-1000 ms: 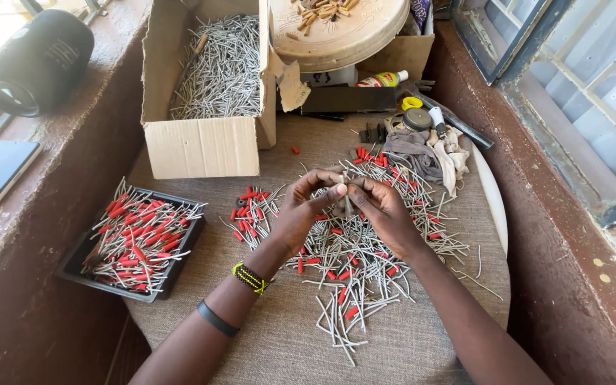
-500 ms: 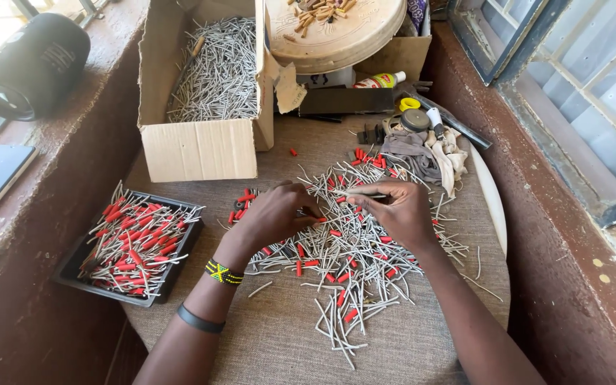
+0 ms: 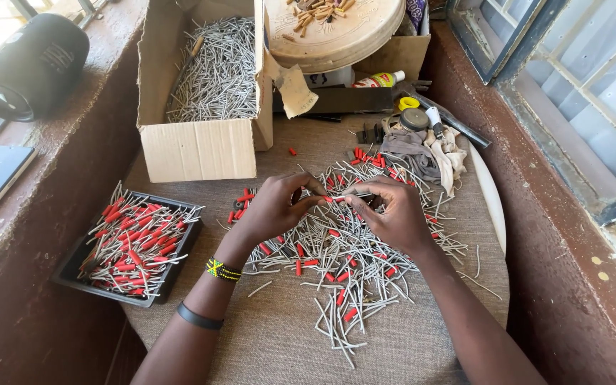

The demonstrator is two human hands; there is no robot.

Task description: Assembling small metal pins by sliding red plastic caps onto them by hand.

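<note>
i see both hands meet over the pile's far edge: left hand (image 3: 274, 209) and right hand (image 3: 392, 214), each grip pinched on one thin grey rod (image 3: 345, 197) with a red sleeve, above loose grey rods (image 3: 336, 264) on the woven-cloth tabletop (image 3: 272, 335).

Two hands: left hand (image 3: 274, 210), right hand (image 3: 393, 214). One cardboard box (image 3: 201, 146) of grey sticks, too many to count. One black tray (image 3: 80, 260) of red-tipped sticks, uncountable. One loose stick pile (image 3: 344, 285) on desk. Two wristbands on left arm: beaded band (image 3: 222, 269), black band (image 3: 197, 319). One black speaker (image 3: 30, 68). One round lid (image 3: 336, 36). One yellow tape roll (image 3: 408, 103). One rag (image 3: 429, 150).
</note>
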